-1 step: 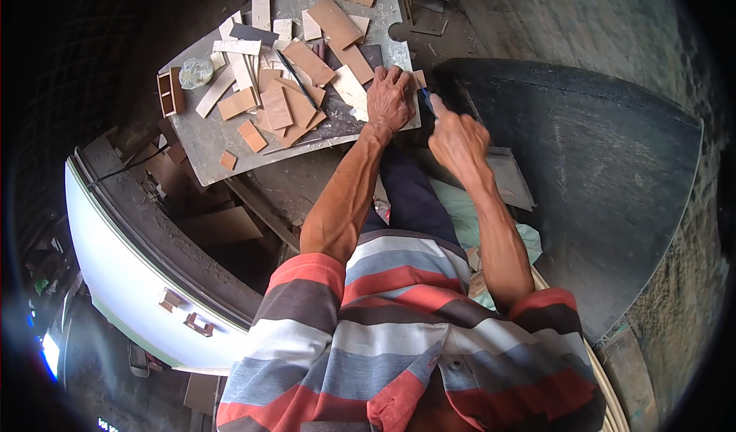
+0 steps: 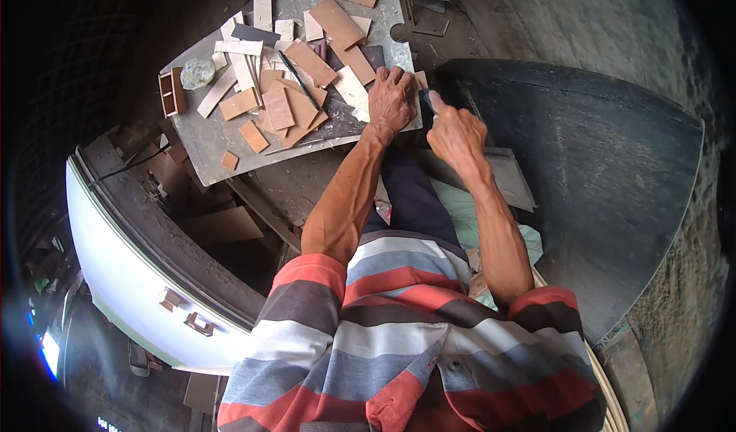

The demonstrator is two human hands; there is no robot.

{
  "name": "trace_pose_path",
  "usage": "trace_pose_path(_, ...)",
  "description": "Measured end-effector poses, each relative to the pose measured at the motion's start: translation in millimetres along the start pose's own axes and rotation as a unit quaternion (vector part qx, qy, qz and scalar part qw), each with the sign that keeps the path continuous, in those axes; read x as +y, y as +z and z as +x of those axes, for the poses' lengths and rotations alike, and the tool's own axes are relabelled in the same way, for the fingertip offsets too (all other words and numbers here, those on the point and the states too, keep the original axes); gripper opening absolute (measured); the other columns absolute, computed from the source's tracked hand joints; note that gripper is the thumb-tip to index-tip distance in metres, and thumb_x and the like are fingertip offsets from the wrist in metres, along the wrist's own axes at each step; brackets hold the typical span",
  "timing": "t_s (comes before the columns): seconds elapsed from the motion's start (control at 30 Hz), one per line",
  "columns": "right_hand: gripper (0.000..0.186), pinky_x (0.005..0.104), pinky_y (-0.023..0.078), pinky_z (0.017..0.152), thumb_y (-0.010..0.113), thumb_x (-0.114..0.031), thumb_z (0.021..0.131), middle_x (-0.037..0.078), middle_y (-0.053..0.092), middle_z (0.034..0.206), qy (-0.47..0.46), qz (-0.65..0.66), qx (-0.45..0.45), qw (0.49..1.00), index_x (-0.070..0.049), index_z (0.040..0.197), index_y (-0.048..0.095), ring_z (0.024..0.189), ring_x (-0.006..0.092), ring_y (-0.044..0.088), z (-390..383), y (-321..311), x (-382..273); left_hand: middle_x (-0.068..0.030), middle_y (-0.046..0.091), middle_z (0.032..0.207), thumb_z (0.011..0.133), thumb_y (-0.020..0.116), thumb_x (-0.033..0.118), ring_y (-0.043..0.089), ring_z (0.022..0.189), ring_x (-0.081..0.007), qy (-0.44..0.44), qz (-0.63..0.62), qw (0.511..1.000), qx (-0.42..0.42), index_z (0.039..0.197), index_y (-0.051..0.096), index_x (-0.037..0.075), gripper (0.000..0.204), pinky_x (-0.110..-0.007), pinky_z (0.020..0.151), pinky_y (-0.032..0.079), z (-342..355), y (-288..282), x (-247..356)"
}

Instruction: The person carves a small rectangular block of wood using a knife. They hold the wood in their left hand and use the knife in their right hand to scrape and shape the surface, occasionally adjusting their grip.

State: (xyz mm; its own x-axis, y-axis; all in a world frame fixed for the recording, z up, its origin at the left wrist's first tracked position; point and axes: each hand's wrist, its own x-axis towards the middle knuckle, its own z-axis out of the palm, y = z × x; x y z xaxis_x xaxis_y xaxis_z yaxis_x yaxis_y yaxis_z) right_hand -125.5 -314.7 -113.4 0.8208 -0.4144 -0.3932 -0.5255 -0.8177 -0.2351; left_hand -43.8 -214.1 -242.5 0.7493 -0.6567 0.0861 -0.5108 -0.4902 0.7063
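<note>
My left hand (image 2: pixel 392 101) presses down at the right edge of the worktable, fingers bent and closed over a small brown wood piece (image 2: pixel 420 80) whose end sticks out past them. Just to its right, my right hand (image 2: pixel 457 134) grips a slim dark tool (image 2: pixel 425 97), probably a cutter knife, with the index finger stretched along it. The tool's tip meets the edge of the wood piece; most of its handle is hidden in the fist. Beside my left hand lies a pale wood strip (image 2: pixel 350 88).
The grey worktable (image 2: pixel 201 144) carries several loose veneer pieces (image 2: pixel 277 108), a black pen-like stick (image 2: pixel 297 78), a crumpled clear plastic bundle (image 2: pixel 197 73) and a small wooden box (image 2: pixel 172 92). A large dark curved panel (image 2: pixel 575 156) stands on the right, a white curved panel (image 2: pixel 138 279) on the left.
My right hand has shifted very slightly left and up toward the wood piece, and the tool's blue part shows less. My left hand stays in place.
</note>
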Motion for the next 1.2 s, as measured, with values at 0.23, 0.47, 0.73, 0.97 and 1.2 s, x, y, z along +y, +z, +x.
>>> trace_pose_path(0.23,0.044,0.0490,0.052,0.067,0.057,-0.011,0.084,0.025,0.067,0.075,0.023,-0.055,-0.089,0.994,-0.011,0.127,0.062,0.072,0.0404,0.067,-35,-62,-13,-0.0122,0.053,0.093,0.064,0.068,0.008,0.048,0.089,-0.0352,-0.008,0.003,1.000,0.011,0.091,0.060,0.006,0.028,-0.043,0.077,0.045,-2,1,-4)
trace_pose_path(0.47,0.043,0.0482,0.052,0.070,0.059,-0.012,0.084,0.023,0.068,0.076,0.004,-0.029,-0.068,0.997,-0.012,0.127,0.062,0.073,0.0396,0.068,-9,-39,-10,-0.0119,0.053,0.092,0.065,0.067,0.007,0.048,0.089,-0.0349,-0.001,-0.005,1.000,0.012,0.091,0.060,0.006,0.027,-0.043,0.077,0.045,-3,3,-6)
trace_pose_path(0.73,0.045,0.0468,0.052,0.064,0.061,-0.011,0.075,0.022,0.066,0.069,-0.026,-0.018,-0.008,0.999,-0.006,0.120,0.065,0.067,0.0377,0.067,-3,-8,5,-0.0121,0.053,0.093,0.065,0.068,0.008,0.048,0.089,-0.0351,0.001,-0.004,1.000,0.000,0.092,0.060,0.005,0.028,-0.043,0.076,0.045,-1,1,0)
trace_pose_path(0.97,0.045,0.0509,0.052,0.065,0.058,-0.012,0.084,0.024,0.066,0.070,0.012,-0.035,-0.073,0.997,-0.011,0.129,0.061,0.068,0.0412,0.067,-25,-34,-3,-0.0122,0.053,0.093,0.064,0.069,0.009,0.049,0.089,-0.0355,-0.002,0.006,1.000,0.004,0.092,0.060,0.005,0.030,-0.043,0.077,0.046,-3,0,1)
trace_pose_path(1.2,0.044,0.0480,0.052,0.062,0.060,-0.010,0.083,0.022,0.066,0.068,-0.004,-0.051,-0.077,0.996,-0.010,0.127,0.062,0.066,0.0392,0.067,-42,-59,-4,-0.0122,0.053,0.094,0.064,0.068,0.008,0.049,0.089,-0.0355,-0.015,0.005,1.000,0.016,0.092,0.059,0.006,0.029,-0.043,0.076,0.046,-4,2,-2)
